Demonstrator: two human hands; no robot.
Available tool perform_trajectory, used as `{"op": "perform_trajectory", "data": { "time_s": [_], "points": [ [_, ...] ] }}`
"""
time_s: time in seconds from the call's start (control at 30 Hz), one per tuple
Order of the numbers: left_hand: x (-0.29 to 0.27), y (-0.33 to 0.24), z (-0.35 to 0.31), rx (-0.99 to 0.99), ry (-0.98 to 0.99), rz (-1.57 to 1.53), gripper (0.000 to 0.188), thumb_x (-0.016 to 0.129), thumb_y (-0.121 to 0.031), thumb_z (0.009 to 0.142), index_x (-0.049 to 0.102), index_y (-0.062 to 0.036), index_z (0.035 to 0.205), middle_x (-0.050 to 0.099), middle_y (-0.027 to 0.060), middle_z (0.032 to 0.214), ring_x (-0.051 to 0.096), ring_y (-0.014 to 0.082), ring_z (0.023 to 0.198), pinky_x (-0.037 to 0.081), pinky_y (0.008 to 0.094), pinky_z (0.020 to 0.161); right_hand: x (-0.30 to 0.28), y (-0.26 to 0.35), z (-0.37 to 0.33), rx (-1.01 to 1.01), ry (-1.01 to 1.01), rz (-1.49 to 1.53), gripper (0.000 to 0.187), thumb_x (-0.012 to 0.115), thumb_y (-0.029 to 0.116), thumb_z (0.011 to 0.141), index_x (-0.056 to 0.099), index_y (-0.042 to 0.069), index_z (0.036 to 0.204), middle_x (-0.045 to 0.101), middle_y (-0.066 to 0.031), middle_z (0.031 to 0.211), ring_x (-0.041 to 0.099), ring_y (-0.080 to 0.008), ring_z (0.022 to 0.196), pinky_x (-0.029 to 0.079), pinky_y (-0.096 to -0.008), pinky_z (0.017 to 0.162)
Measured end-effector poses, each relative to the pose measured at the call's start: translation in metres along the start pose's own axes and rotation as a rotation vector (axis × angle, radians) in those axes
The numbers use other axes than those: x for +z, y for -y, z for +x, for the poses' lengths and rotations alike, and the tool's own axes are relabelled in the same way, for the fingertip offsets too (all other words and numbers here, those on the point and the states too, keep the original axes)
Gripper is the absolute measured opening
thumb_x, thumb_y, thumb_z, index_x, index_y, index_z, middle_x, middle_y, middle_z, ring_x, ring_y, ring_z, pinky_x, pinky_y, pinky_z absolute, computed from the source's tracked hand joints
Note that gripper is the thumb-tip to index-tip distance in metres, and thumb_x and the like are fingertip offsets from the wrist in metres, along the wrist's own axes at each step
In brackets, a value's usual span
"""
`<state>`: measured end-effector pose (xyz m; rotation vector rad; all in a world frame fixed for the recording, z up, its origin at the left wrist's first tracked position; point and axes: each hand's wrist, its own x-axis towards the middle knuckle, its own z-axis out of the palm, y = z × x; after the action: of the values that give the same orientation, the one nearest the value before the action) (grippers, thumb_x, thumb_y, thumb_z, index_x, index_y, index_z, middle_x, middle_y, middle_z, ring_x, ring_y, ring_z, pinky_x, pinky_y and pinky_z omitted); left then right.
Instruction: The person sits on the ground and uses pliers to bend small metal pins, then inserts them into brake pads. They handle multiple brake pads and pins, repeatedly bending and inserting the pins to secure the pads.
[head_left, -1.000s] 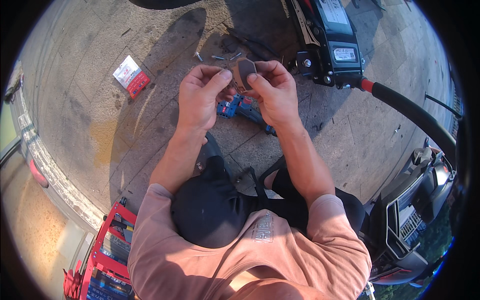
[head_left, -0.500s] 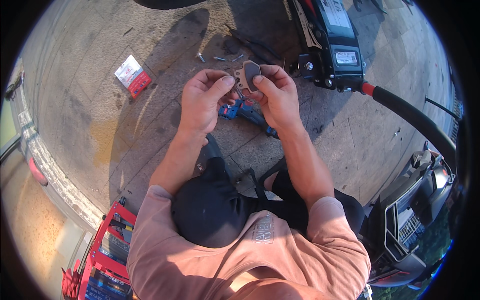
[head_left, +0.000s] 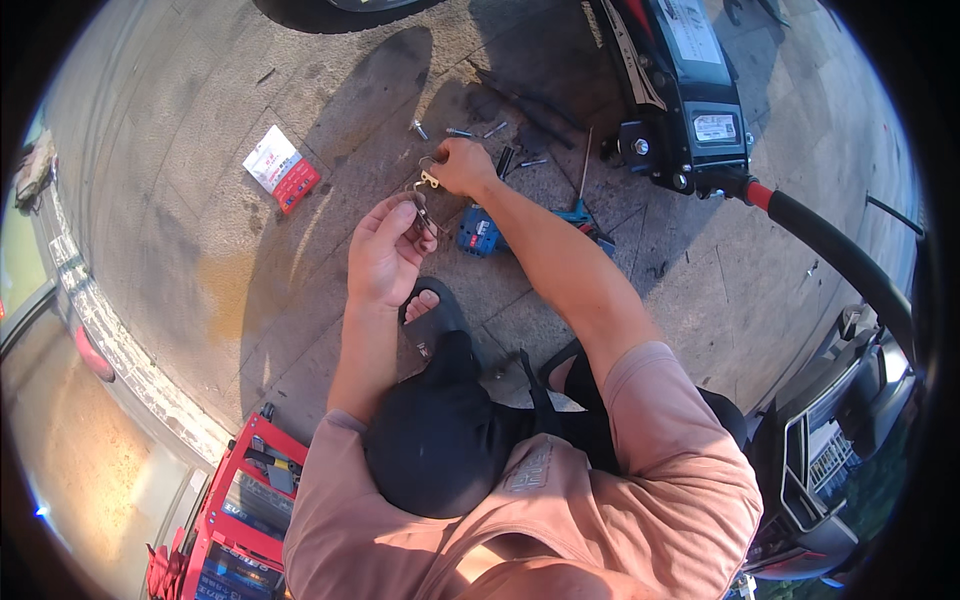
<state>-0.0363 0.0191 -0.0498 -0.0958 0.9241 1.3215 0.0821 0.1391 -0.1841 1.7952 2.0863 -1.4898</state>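
My left hand (head_left: 385,252) is closed, pinching a small dark metal piece (head_left: 422,212) with thin wire-like parts; its exact kind is unclear. Just beyond it, my right hand (head_left: 464,166) reaches across to the left, palm down, with its fingers closed on a brake pad. Only the brass-coloured drilled tab of the brake pad (head_left: 430,180) shows past the fingers. A blue cordless power tool (head_left: 478,232) lies on the paving below my right wrist, partly covered by the forearm. Loose bolts (head_left: 418,130) lie beyond the hands.
A white-and-red packet (head_left: 281,168) lies to the left. At the far right stands a black floor jack (head_left: 690,110) with a long padded handle (head_left: 830,230). A teal-handled tool (head_left: 575,213) rests right of my forearm. A red tool cart (head_left: 215,520) is at the near left.
My right hand has moved left and turned palm down, taking the brake pad with it. My left hand has dropped slightly nearer to me. More of the power tool now shows.
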Motion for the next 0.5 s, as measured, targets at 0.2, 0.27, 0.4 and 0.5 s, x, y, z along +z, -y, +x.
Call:
{"op": "perform_trajectory", "data": {
  "time_s": [0.2, 0.27, 0.4, 0.5],
  "points": [
    [0.003, 0.000, 0.015, -0.012, 0.041, 0.040, 0.019, 0.060, -0.009, 0.095, 0.062, 0.0003, 0.110, 0.066, 0.0110, 0.098, 0.064, 0.0190, 0.080, 0.050, 0.0297, 0.066, -0.039, -0.021, -0.001, -0.256, -0.309, -0.129, 0.046, 0.073, 0.028, 0.078, 0.065, 0.006, 0.117, 0.067, -0.0146, 0.112, 0.061, -0.0349, 0.107, 0.049, -0.0430, 0.093],
    [0.008, 0.000, 0.021, -0.018, 0.062, 0.047, 0.019, 0.060, -0.009, 0.094, 0.062, 0.0000, 0.110, 0.066, 0.0122, 0.101, 0.064, 0.0192, 0.081, 0.050, 0.0295, 0.068, -0.074, -0.043, 0.001, -0.290, -0.528, -0.305, 0.055, 0.074, 0.030, 0.079, 0.058, 0.008, 0.127, 0.058, -0.0144, 0.123, 0.054, -0.0375, 0.114, 0.046, -0.0473, 0.095],
    [0.038, -0.001, 0.032, -0.115, 0.151, 0.054, 0.019, 0.061, -0.005, 0.094, 0.062, 0.0001, 0.112, 0.067, 0.0161, 0.105, 0.064, 0.0172, 0.081, 0.052, 0.0298, 0.070, -0.116, -0.076, 0.005, -0.107, -0.376, -0.498, 0.065, 0.075, 0.031, 0.079, 0.050, 0.010, 0.135, 0.049, -0.0154, 0.130, 0.047, -0.0402, 0.120, 0.044, -0.0536, 0.093],
    [0.067, -0.015, 0.039, -0.147, 0.262, 0.151, 0.019, 0.061, -0.004, 0.093, 0.061, -0.0002, 0.112, 0.067, 0.0163, 0.105, 0.064, 0.0165, 0.081, 0.052, 0.0296, 0.071, -0.124, -0.079, 0.011, -0.121, -0.330, -0.516, 0.054, 0.070, 0.031, 0.082, 0.053, 0.005, 0.126, 0.055, -0.0178, 0.120, 0.053, -0.0395, 0.114, 0.044, -0.0543, 0.091]
  ]
}}
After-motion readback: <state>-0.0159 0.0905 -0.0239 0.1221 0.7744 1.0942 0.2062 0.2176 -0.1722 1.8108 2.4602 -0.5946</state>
